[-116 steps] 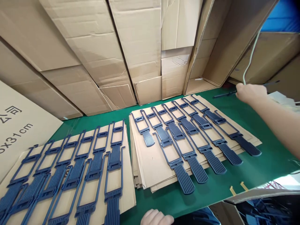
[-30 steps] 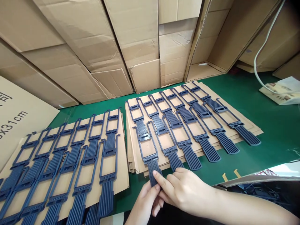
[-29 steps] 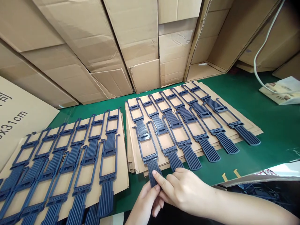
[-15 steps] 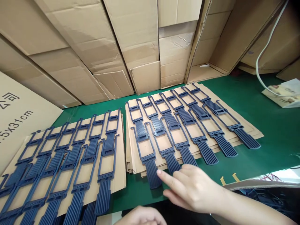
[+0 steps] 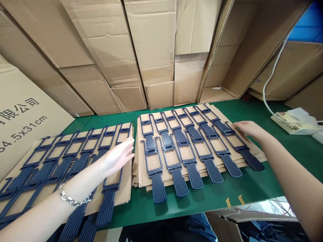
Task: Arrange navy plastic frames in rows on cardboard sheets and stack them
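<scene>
Two cardboard stacks lie side by side, bearing rows of dark blue plastic frames with ribbed tabs. My left hand (image 5: 119,156), a chain bracelet on its wrist, reaches over the right edge of the left stack, above its frames (image 5: 112,181). Its fingers are stretched out, with nothing in them. At the right stack (image 5: 143,178), my right hand (image 5: 248,128) is by the right edge, next to the upper end of the rightmost frame (image 5: 236,143). The fingers of that hand are extended; whether they touch the cardboard is unclear.
Tall cardboard boxes (image 5: 156,50) line the back of the green table (image 5: 141,211). A printed carton (image 5: 22,114) stands at the left. At the right are a white cable (image 5: 271,74) and a paper packet (image 5: 290,121). Yellow strips (image 5: 228,202) hang at the front edge.
My right hand has moved from the front tabs to the right stack's far right side. My left hand has risen from the bottom edge to between the stacks. The view has shifted.
</scene>
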{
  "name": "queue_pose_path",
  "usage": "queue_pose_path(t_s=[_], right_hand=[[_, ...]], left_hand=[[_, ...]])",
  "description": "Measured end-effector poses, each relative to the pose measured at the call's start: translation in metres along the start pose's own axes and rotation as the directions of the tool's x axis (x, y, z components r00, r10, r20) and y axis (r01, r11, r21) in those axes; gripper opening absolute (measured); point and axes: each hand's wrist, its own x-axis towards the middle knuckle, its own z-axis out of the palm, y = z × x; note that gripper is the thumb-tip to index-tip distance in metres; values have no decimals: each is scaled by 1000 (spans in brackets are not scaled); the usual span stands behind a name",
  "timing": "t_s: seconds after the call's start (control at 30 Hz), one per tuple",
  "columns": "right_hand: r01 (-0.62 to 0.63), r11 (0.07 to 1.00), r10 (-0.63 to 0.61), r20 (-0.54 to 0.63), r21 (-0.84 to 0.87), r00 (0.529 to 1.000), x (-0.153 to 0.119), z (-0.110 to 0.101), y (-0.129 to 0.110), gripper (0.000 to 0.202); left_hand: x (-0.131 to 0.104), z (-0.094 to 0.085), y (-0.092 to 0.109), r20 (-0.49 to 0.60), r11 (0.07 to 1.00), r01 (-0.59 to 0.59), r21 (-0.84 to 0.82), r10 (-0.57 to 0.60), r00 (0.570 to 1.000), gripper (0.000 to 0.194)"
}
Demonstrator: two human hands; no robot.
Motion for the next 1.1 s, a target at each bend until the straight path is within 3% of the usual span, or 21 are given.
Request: queue_pose_path(t_s=[0.13,0.3,0.53,0.9,1.1], right_hand=[[-77,993,69,90,86,994,-3,4,7,51],[-148,982,139,84,114,987,-5,2,3,45],[-266,940,235,159,216,959,-7,-3,-8,58],[-502,809,404,331,306,853,22,-6,-9,40],[-608,714,432,466,346,772,22,-11,-5,13]], left_hand=[[13,2,-16,39,998,58,23,-59,998,81],[14,1,-14,62,994,107,26,-108,992,84],[7,4,-9,61,994,108,28,-110,992,80],[-3,5,-19,78,996,83,23,-85,993,74],[13,0,-26,35,998,60,35,-61,998,80]])
